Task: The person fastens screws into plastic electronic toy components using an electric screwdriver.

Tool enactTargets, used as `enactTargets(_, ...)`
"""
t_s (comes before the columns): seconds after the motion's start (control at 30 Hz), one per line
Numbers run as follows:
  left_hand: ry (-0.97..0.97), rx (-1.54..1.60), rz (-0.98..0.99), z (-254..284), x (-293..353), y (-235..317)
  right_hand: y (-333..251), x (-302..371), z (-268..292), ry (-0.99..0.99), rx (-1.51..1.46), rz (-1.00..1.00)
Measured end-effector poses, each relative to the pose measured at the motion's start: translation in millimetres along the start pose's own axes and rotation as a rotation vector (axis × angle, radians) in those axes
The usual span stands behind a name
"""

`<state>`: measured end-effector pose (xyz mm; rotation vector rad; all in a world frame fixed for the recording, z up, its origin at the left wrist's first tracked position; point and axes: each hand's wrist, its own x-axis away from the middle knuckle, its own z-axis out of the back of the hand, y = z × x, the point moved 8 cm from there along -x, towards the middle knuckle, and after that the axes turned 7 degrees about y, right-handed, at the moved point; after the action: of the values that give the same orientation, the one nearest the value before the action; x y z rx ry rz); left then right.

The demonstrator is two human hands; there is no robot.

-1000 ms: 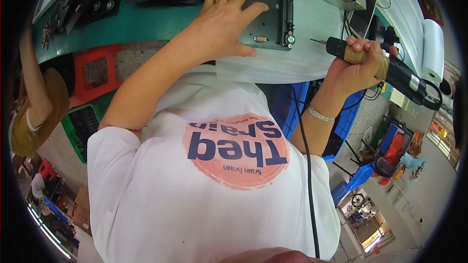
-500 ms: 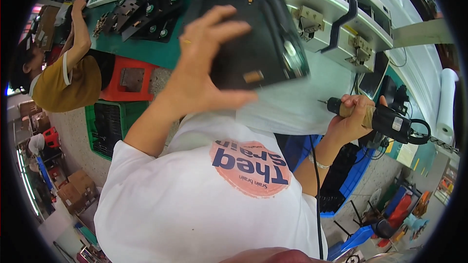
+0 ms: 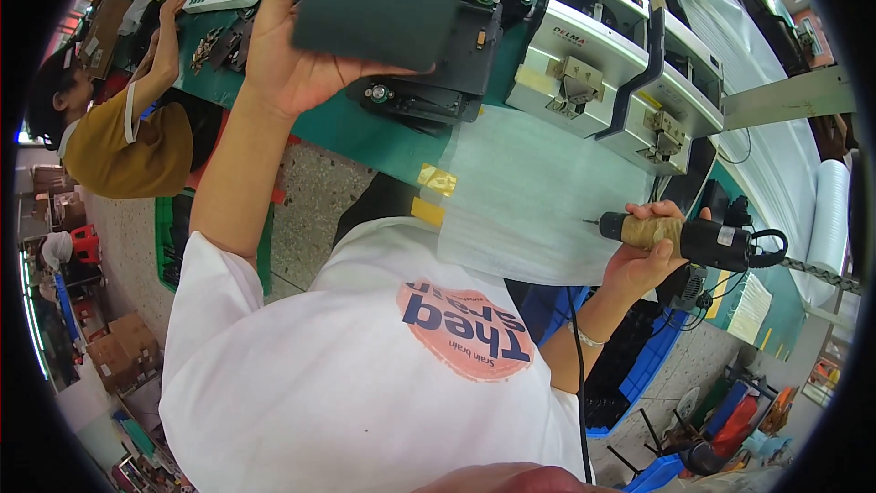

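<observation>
Up at the top left of the bench, my left hand [image 3: 290, 73] grips a flat black panel [image 3: 383, 9] by its near left edge. The panel is raised, with its plain face showing. Beneath and beside it lies a stack of black panels [image 3: 424, 105] with round metal fittings, partly hidden by the held one. On the right, my right hand [image 3: 636, 271] is closed round an electric screwdriver [image 3: 712, 242] with a tape-wrapped grip. Its bit points left, over a white sheet [image 3: 538, 187] on the green bench.
Two white screw feeders [image 3: 570, 50] stand behind the sheet. A co-worker in a brown top [image 3: 137, 151] works at the far left. Blue crates [image 3: 652, 361] with black parts sit below the bench at right. A green crate [image 3: 265, 256] is at lower left.
My left hand was open over a black panel above the white sheet; it has moved up and left and now holds a panel. My right hand has shifted slightly left and down with the screwdriver.
</observation>
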<state>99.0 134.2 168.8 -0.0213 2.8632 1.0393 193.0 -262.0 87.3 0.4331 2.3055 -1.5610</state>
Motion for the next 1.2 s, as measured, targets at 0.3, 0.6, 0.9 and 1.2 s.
enactTargets(0.3,0.517,-0.874,-0.192,52.5,-32.6,84.1,0.0,0.6,1.2,0.104,0.051,-0.044)
enactTargets(0.6,-0.303,-1.889,0.031,-19.9,-167.6,19.4,2.7,6.1,-1.3,0.142,0.122,-0.040)
enactTargets(0.9,-0.464,-1.828,0.095,8.4,-194.9,-38.0,-1.5,1.6,-9.1,0.138,0.034,-0.085)
enactTargets(1.2,-0.210,-1.839,-0.219,-18.0,-168.5,-30.3,-0.4,1.1,-4.5,0.164,0.070,-0.050)
